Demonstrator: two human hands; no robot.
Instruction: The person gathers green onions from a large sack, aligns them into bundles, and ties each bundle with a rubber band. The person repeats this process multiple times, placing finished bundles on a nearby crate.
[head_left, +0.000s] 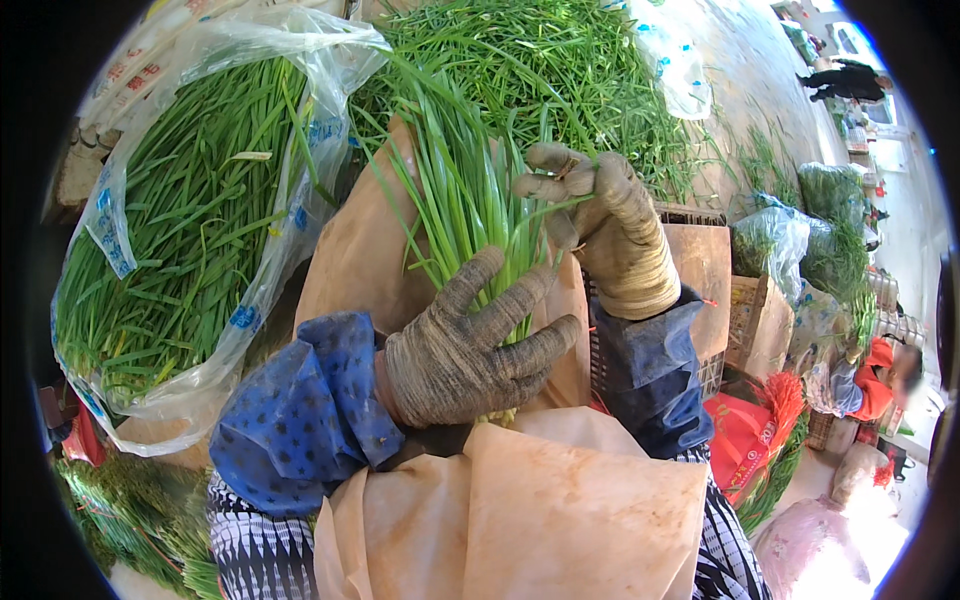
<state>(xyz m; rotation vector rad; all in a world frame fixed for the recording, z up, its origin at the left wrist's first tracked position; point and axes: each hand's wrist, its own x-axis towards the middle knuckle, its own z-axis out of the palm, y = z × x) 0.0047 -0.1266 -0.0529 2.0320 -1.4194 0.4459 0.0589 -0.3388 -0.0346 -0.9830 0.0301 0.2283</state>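
Note:
My left hand (480, 345), in a worn knit glove, lies with spread fingers over the lower stalks of a bunch of green leafy stalks, likely Chinese chives (465, 195). The bunch rests on a tan sheet (352, 247) over my lap, its pale ends showing below my palm. To the right of the bunch, my right hand (574, 199), gloved too, pinches a thin green stalk between bent fingers. Blue sleeve covers reach up to both gloves. How firmly my left hand grips the bunch is hard to tell.
An open clear plastic bag (300, 195) full of green stalks lies at left. A loose heap of greens (525, 67) spreads ahead. At right are crates (742, 315), a red bag (735, 442) and bagged greens (832, 202). A person in red (874, 382) sits farther right; another person (847, 81) stands beyond.

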